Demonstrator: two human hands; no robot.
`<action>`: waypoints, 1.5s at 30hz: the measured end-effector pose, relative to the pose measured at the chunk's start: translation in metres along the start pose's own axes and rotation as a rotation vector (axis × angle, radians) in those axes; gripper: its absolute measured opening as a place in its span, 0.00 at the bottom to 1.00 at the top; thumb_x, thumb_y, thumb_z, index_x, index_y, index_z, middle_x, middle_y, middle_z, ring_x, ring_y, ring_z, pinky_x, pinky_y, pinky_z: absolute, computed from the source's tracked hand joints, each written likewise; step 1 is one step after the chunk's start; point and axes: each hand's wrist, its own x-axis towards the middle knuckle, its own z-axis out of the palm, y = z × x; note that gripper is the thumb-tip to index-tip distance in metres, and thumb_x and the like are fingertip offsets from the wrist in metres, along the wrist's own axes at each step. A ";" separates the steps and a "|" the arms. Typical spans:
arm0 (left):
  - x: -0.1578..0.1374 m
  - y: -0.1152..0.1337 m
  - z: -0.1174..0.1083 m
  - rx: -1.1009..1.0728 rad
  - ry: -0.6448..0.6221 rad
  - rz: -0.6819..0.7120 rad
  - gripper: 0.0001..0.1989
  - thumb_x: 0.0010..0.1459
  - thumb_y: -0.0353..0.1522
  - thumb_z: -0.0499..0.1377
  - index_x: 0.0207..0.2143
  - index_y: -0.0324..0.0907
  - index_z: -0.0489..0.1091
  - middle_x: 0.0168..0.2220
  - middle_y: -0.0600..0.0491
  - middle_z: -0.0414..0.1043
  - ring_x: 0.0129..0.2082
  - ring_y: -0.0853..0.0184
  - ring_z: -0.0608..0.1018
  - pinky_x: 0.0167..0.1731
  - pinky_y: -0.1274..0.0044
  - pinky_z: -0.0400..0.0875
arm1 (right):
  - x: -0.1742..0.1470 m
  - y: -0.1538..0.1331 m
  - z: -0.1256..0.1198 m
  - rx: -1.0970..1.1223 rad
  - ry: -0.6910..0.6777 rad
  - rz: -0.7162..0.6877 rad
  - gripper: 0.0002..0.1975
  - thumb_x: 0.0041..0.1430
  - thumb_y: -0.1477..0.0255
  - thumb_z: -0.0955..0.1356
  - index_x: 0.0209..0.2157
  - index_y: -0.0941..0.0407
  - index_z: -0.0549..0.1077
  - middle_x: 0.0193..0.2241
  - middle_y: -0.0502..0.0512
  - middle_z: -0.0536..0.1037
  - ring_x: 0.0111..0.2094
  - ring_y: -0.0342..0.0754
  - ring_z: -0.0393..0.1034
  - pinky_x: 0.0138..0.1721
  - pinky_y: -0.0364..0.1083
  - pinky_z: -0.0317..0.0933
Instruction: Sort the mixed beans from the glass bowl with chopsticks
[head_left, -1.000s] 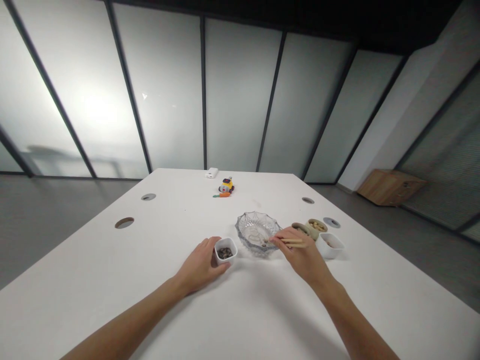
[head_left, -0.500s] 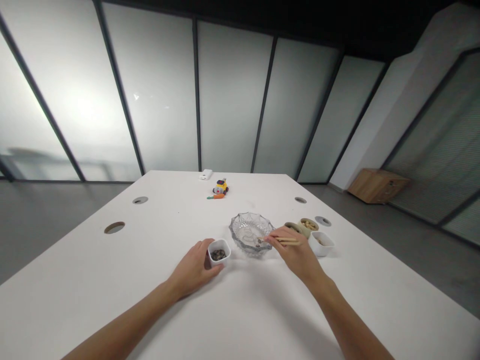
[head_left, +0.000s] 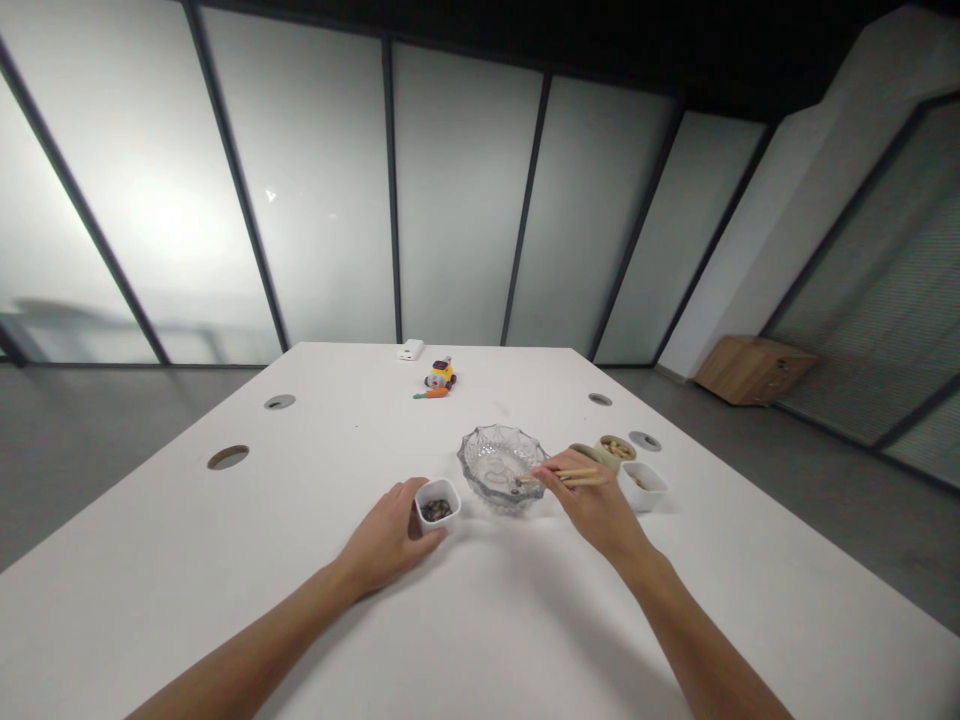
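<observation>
My left hand [head_left: 386, 535] is wrapped round a small white square cup [head_left: 455, 514] standing on the table. Dark seed-like pieces [head_left: 436, 510] lie inside it. Right of the cup is a clear cut-glass bowl [head_left: 474, 455] with a scalloped rim. My right hand [head_left: 600, 515] grips a pair of wooden chopsticks [head_left: 581, 477] near the bowl's right rim. Their tips point left, inside the bowl's outline, beside small dark pieces [head_left: 516, 485]. Whether the tips pinch a piece is too small to tell.
Beyond my right hand stand a white square cup [head_left: 645, 494] and a beige bowl [head_left: 616, 449] of peanut-like pieces. Another bowl [head_left: 583, 451] is partly hidden. Farther off are a yellow toy vehicle [head_left: 441, 375], a toy carrot [head_left: 431, 394] and a white box [head_left: 411, 349]. Round holes [head_left: 229, 457] pierce the tabletop.
My right hand and the chopsticks have shifted very slightly at the bowl's right side. The left hand still holds the cup in the same place.
</observation>
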 end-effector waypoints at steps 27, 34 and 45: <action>-0.001 -0.002 0.002 -0.021 0.014 0.011 0.21 0.57 0.43 0.64 0.50 0.46 0.70 0.42 0.50 0.77 0.41 0.57 0.78 0.42 0.68 0.71 | 0.001 -0.003 -0.001 0.097 -0.005 0.066 0.20 0.69 0.55 0.66 0.29 0.52 0.77 0.30 0.54 0.80 0.33 0.50 0.75 0.37 0.50 0.65; -0.001 -0.001 0.001 -0.031 0.017 0.004 0.21 0.56 0.42 0.65 0.50 0.47 0.70 0.43 0.50 0.77 0.42 0.56 0.78 0.41 0.69 0.71 | 0.000 -0.001 0.001 0.104 -0.012 0.050 0.19 0.69 0.56 0.66 0.31 0.53 0.79 0.32 0.56 0.81 0.34 0.51 0.75 0.37 0.50 0.66; 0.000 -0.003 0.003 -0.016 0.007 0.006 0.20 0.57 0.42 0.65 0.50 0.46 0.70 0.42 0.49 0.76 0.41 0.56 0.77 0.41 0.68 0.70 | 0.000 0.000 -0.001 0.081 -0.004 0.046 0.18 0.69 0.57 0.66 0.30 0.52 0.79 0.31 0.54 0.80 0.33 0.51 0.75 0.37 0.50 0.66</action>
